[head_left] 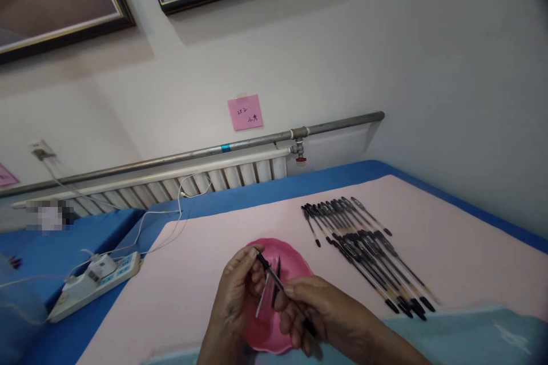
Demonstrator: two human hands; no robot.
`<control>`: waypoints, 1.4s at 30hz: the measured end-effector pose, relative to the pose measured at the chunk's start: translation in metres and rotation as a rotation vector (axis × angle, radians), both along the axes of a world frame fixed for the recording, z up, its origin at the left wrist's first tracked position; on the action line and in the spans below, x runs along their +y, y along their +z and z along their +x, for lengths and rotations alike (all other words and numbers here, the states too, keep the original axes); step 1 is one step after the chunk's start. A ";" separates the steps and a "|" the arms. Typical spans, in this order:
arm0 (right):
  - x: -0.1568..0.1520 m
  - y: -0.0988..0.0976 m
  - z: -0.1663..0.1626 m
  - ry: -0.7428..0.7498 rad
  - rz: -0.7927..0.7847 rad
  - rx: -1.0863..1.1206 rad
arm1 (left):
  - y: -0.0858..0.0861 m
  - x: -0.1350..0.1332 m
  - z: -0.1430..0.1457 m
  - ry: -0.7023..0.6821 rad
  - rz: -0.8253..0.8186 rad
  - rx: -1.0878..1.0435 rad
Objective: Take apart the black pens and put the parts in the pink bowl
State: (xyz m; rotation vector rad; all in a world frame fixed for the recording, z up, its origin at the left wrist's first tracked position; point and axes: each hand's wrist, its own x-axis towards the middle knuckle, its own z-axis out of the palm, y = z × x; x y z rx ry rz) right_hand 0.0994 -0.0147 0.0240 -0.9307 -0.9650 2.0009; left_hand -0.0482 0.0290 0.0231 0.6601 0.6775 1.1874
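Note:
A black pen with a clear barrel (276, 282) is held slantwise between my two hands. My left hand (240, 282) pinches its upper black end, and my right hand (310, 308) closes round the lower part near the other black end. Just beneath them sits a pink plate with a wavy rim (295, 254). Inside that plate lie a few slender pieces, partly covered by my hands; I cannot make out each one. To the right, several similar black pens (368, 256) are spread in two slanting rows on the pink sheet.
A pink sheet (188, 274) covers the blue tabletop (342, 174). Light blue cloth (483, 331) lies along the near edge. At left, a white power strip (96, 285) holds plugged-in chargers and cables. A radiator (231, 178) and metal pipe (180, 155) run along the wall behind.

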 end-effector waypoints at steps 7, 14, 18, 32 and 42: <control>0.001 -0.001 -0.003 -0.118 0.037 -0.121 | 0.002 0.000 0.000 -0.005 -0.012 -0.016; 0.001 -0.001 -0.005 -0.109 0.024 -0.012 | 0.000 0.001 0.001 0.002 -0.018 0.001; 0.002 -0.001 -0.005 -0.132 -0.032 0.030 | -0.002 0.001 0.002 -0.001 -0.007 -0.002; 0.001 -0.001 -0.006 -0.147 -0.079 0.088 | 0.003 -0.001 0.003 0.000 -0.033 0.021; 0.003 0.003 0.003 -0.138 0.017 -0.187 | 0.002 0.007 -0.011 0.111 -0.019 0.115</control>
